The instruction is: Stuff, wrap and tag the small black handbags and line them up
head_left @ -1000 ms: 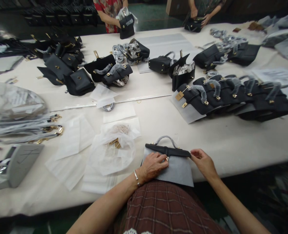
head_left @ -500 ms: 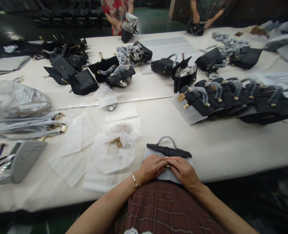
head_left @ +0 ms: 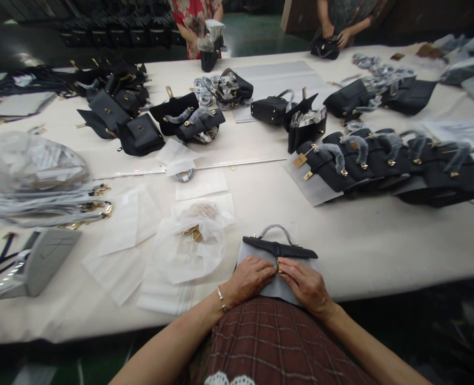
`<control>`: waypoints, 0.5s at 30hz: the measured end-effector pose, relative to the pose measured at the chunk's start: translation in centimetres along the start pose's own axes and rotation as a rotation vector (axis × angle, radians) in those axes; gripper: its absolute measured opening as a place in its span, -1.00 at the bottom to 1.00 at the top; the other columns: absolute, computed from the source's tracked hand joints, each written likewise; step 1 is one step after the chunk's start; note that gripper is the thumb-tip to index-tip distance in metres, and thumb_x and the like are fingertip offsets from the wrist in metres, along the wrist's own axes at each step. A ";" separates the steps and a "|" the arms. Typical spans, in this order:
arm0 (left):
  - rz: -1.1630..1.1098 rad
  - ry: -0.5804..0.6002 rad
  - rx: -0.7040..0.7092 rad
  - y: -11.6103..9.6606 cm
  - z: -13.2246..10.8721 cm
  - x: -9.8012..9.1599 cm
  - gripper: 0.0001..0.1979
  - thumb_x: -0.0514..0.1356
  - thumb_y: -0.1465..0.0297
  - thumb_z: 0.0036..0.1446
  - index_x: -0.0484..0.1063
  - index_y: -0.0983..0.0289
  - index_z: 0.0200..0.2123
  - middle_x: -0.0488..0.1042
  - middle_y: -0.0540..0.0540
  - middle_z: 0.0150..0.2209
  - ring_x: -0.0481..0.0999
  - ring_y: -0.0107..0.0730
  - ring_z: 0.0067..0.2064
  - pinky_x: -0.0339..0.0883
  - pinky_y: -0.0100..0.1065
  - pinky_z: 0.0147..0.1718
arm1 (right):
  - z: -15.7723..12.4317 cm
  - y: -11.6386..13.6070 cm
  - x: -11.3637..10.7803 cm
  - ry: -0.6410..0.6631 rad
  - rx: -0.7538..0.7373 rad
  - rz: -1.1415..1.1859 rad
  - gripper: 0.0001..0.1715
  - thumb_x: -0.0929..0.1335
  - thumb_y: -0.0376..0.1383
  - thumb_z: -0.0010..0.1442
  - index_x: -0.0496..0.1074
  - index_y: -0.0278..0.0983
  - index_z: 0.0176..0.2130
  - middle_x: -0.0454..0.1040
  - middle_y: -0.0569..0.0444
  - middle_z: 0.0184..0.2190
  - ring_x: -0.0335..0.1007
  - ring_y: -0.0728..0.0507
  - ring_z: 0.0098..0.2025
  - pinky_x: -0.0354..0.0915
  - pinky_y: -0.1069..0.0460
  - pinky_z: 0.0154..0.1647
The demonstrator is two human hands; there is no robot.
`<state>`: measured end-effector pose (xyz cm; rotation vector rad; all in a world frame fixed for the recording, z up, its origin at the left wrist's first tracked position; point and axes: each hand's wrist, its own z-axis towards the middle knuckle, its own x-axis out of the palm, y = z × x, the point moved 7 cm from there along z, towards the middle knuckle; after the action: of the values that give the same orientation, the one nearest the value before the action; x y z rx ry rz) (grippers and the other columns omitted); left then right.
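Note:
A black handbag (head_left: 279, 248) stands at the table's front edge against my body. Its arched handle (head_left: 274, 228) is wrapped in clear film, and a pale grey sheet (head_left: 256, 250) covers its front below the flap. My left hand (head_left: 253, 275) lies on the sheet from the left, fingers together and tips at the gold clasp (head_left: 278, 268). From the right, my right hand (head_left: 307, 283) pinches at the same clasp with its fingers pressed together. The fingers partly hide the clasp, and both thumbs are hard to make out.
Several black handbags (head_left: 333, 160) stand in a row at right; more lie across the table. Left of me are a plastic bag with tags (head_left: 196, 232), white sheets (head_left: 118, 224), wrapped straps (head_left: 80, 206) and a grey device (head_left: 52, 262). Two people work across the table.
My fingertips have shifted slightly at the clasp; my right fingers have parted a little from the left, showing more gold. The handbag stays in place. The view has moved slightly.

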<state>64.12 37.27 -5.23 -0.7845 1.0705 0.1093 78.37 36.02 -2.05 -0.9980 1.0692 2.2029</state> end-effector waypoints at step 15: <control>-0.029 0.009 -0.038 0.5 0.0 0.3 -0.75 0.05 0.29 0.39 0.48 0.27 -0.13 0.54 0.14 -0.07 0.51 -0.32 -0.09 0.35 -0.27 -0.10 | -0.1 1.3 0.9 0.093 -0.064 -0.046 -0.79 0.31 -0.36 0.31 0.53 -0.17 -0.13 0.59 0.01 -0.20 0.52 -0.11 -0.19 0.45 -0.02 -0.13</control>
<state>64.05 37.55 -5.74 -0.8347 1.0675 0.1023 76.97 35.34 -2.20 -1.1519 1.0116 2.1842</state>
